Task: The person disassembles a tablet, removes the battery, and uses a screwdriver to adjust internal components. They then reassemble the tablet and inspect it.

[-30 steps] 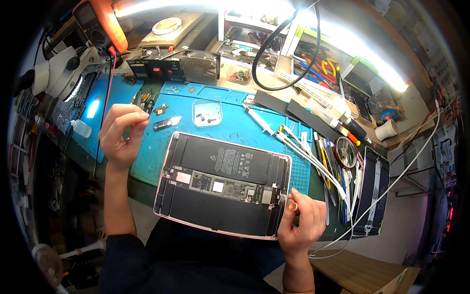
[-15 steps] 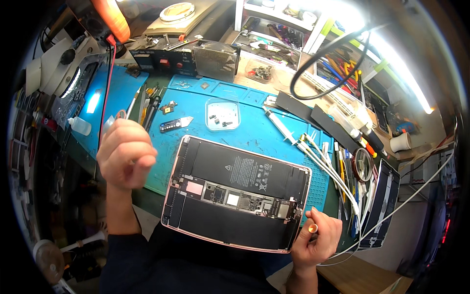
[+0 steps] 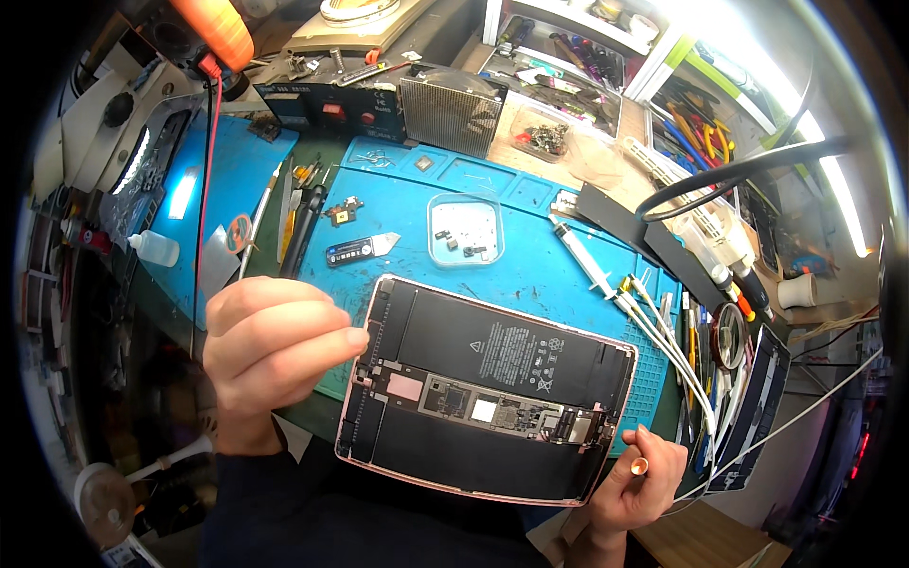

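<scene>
An opened tablet [image 3: 502,445] with a pink rim, its dark batteries and central circuit board exposed, lies tilted at the front edge of the blue mat [image 3: 530,284]. My left hand [image 3: 279,350] is curled at the tablet's left end, fingertips near its corner; what they hold, if anything, is hidden. My right hand [image 3: 644,483] is closed round a small tool with a round copper-coloured end [image 3: 639,466], beside the tablet's lower right corner. Behind the tablet sit a clear tray of small parts [image 3: 464,230], a flat blade tool [image 3: 362,248] and a syringe [image 3: 579,253].
Pens and tweezers with white cables [image 3: 672,350] crowd the right, beside a second dark tablet shell [image 3: 757,417]. An orange multimeter [image 3: 213,33], a squeeze bottle [image 3: 154,248] and a microscope stand [image 3: 95,123] are at left. A metal-finned device [image 3: 450,114] and tool drawers stand behind.
My left hand has come down and rightward from above the mat to the tablet's left end. The tablet and right hand appear lower and further right as the view has shifted.
</scene>
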The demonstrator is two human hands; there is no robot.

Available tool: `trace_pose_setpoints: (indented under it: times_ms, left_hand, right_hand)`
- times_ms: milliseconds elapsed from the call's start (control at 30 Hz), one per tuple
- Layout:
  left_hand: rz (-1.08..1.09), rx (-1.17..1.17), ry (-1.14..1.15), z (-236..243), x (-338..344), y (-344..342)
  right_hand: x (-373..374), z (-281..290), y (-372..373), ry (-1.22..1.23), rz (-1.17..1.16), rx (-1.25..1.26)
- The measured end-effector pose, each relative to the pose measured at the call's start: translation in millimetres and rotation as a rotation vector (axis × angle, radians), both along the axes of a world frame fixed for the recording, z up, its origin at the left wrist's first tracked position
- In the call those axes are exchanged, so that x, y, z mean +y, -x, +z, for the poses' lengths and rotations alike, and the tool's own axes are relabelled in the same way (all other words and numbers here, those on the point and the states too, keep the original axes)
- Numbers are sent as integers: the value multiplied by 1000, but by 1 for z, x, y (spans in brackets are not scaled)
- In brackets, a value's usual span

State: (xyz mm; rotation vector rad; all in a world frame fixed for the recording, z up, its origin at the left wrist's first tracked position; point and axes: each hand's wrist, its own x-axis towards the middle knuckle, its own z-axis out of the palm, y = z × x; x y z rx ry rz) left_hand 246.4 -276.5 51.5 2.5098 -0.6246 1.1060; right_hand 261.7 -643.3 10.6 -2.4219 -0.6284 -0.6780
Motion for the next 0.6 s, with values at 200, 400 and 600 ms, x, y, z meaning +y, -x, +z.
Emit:
trace_pose_setpoints:
  times_ms: [200,400,600]
  left_hand:
    - [-40,21,37,-3,1,4]
    - [-77,2,127,-9,2,8]
    - [-40,20,52,-5,-5,1]
  right_hand:
    - [-1,0,0,12,1,17]
    - [0,3,-1,0,4,28]
    - [-1,2,-1,-4,3,41]
